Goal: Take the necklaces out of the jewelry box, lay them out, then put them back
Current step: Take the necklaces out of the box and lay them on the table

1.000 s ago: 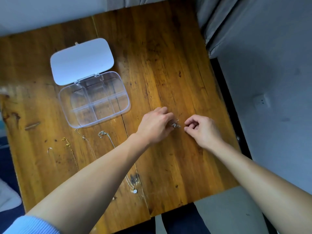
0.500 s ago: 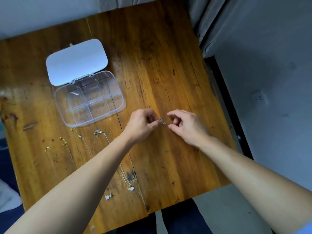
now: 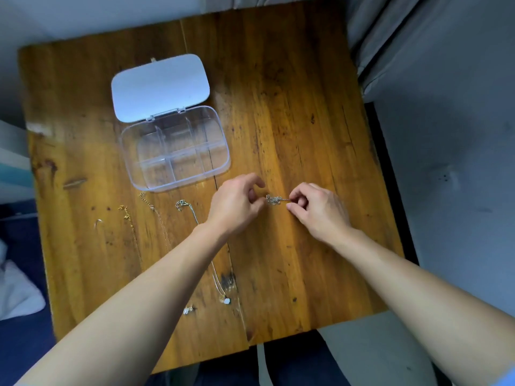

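A clear plastic jewelry box (image 3: 178, 174) stands open on the wooden table (image 3: 301, 107), its white lid (image 3: 160, 86) folded back; its compartments look empty. Several thin necklaces lie stretched out below it: a gold one (image 3: 126, 215), a pale chain (image 3: 156, 213) and a silver one (image 3: 192, 211) with a white pendant (image 3: 227, 300). Between my hands hangs a bunched silver necklace (image 3: 274, 199). My left hand (image 3: 237, 204) pinches its left end, and my right hand (image 3: 317, 210) pinches its right end, just above the table.
A small hook-shaped piece (image 3: 97, 222) lies at the far left of the table. Another small pendant (image 3: 188, 310) rests near the front edge. Grey fabric (image 3: 370, 37) hangs at the back right, and white cloth (image 3: 16, 291) sits off the left edge.
Both hands came together on the bunched silver necklace and shifted slightly left; they now hold it by its two ends, a little apart.
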The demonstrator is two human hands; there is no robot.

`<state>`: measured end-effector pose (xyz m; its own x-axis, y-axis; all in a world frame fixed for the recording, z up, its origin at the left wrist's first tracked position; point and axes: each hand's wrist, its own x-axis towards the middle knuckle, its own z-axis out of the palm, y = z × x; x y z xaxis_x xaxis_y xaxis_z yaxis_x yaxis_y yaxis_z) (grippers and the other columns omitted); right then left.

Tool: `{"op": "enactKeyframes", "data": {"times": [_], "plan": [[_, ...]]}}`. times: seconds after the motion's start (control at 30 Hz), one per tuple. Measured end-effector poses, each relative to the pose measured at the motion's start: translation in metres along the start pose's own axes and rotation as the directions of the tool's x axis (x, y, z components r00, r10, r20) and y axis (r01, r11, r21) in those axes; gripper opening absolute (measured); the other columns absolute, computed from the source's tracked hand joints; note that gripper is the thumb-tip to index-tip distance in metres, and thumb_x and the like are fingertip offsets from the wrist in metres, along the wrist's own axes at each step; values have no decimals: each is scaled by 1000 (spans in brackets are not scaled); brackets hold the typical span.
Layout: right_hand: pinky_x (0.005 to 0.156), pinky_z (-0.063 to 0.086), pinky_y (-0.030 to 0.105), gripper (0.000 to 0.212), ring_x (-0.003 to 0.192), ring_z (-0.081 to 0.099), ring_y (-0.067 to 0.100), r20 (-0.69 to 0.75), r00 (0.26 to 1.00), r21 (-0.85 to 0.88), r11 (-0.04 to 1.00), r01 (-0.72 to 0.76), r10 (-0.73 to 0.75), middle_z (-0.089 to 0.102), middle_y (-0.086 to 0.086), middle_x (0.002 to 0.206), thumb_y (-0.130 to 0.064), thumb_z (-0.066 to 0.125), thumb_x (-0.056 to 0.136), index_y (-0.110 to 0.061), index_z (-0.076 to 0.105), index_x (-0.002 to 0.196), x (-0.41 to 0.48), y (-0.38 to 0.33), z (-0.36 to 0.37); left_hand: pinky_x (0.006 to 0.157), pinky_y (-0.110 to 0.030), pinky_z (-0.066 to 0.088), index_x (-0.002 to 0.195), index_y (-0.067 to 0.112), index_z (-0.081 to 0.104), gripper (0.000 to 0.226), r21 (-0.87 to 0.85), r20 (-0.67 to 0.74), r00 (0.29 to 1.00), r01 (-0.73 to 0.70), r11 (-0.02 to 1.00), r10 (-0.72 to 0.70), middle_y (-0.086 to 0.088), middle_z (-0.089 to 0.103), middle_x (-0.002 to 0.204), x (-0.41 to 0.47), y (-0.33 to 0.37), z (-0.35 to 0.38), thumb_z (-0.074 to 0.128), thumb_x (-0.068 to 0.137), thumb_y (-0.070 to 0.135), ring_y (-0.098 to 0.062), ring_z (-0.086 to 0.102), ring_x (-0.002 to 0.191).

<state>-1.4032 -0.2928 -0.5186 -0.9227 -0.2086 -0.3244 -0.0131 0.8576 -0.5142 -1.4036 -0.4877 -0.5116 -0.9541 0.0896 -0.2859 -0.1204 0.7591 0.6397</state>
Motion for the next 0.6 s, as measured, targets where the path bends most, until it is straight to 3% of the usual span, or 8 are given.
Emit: {"op": "enactKeyframes", "data": {"times": [0.17, 0.3, 0.4, 0.6], "plan": [[63, 42, 28, 9, 76, 56, 15, -2, 999, 8, 999, -49, 49, 59, -8, 80, -35, 70, 85, -27, 66, 88, 0, 0, -1, 63, -30, 37, 93, 23, 68, 11, 159, 87, 995, -67, 985, 53, 7, 55, 78, 11, 12, 8, 64, 83, 22, -25, 60, 87], [67, 44, 31, 14, 81, 58, 19, 33, 996, -78, 994, -76, 78, 60, -6, 89, -38, 62, 91, -25, 65, 90, 1, -3, -1, 65, -32, 40, 90, 20, 65, 8, 247, 178, 984, -62, 967, 17, -1, 67, 90, 17, 15, 6, 62, 84, 23, -28, 61, 90], [68, 43, 32, 18, 84, 61, 24, 62, 996, -169, 984, -58, 70, 61, -1, 99, -37, 53, 97, -22, 61, 95, -2, -5, -2, 67, -34, 42, 92, 17, 61, 9, 327, 247, 969, -89, 941, 6, -6, 66, 97, 17, 15, 2, 59, 88, 24, -31, 61, 93], [68, 39, 33, 17, 85, 60, 27, 44, 990, -125, 984, -129, 136, 60, -1, 102, -35, 47, 98, -23, 56, 92, -13, 10, -16, 65, -38, 46, 92, 11, 59, 11, 347, 235, 970, -148, 926, 68, -8, 60, 100, 5, 3, -3, 55, 91, 22, -34, 60, 90]]}}
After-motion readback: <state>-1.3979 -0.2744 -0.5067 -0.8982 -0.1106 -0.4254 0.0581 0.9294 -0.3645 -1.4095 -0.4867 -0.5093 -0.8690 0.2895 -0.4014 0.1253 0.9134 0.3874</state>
